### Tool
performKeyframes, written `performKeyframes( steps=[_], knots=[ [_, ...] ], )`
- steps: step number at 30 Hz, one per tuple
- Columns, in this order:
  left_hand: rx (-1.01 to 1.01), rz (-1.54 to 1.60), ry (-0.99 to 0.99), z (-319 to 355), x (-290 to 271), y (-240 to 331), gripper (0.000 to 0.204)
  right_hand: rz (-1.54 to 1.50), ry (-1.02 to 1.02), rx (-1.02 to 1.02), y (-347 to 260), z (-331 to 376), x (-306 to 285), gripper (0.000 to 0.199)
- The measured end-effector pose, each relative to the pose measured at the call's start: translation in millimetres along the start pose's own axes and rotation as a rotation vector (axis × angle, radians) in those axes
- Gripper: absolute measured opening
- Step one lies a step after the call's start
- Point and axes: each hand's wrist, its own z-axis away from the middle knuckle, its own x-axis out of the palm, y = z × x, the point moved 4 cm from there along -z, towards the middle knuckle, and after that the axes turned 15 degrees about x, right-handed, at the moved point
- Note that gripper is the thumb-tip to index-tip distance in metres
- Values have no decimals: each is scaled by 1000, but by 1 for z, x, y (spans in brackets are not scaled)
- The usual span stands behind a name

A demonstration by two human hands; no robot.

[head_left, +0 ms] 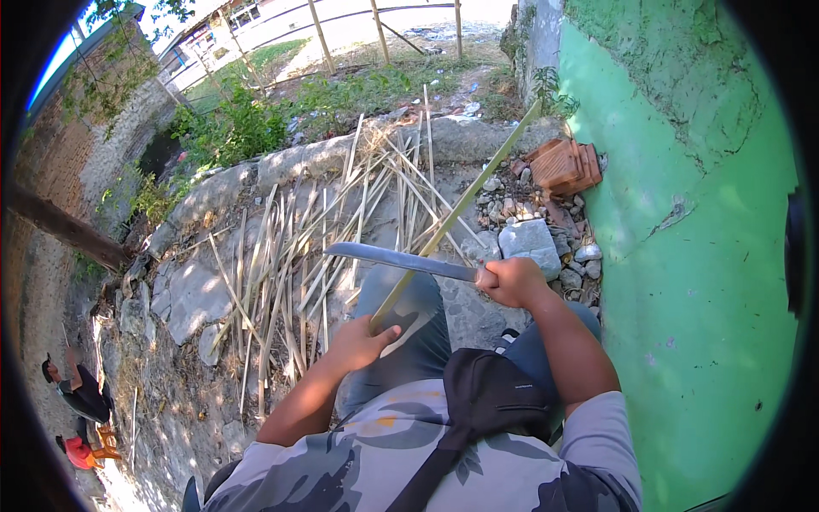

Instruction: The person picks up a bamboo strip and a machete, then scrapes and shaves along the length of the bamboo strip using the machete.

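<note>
My left hand (363, 343) is closed round the lower end of a long, flat bamboo strip (469, 196), above my left knee. The strip slants up and away to the right, its far tip near the green wall. In my right hand (514, 282) is the handle of a machete (388, 254), gripped in a fist. Its long grey blade points left and crosses the strip a little above my left hand; whether the edge touches the strip I cannot tell. On the ground ahead lies a loose pile of split bamboo strips (277, 256).
Close on my right stands a green wall (682, 273). Stacked orange clay blocks (563, 166), a pale stone block (531, 246) and rubble lie beside it. A dark trunk (68, 226) leans at the left. Two people (84, 391) are at the far lower left.
</note>
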Motion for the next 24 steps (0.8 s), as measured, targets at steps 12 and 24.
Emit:
performKeyframes(
  steps=[12,24],
  knots=[
    [41,-79,108,5,-1,-34,55,-197,-272,182,1,-36,41,27],
    [60,-39,49,-7,-3,-30,46,-55,-360,157,-15,-33,45,22]
  ],
)
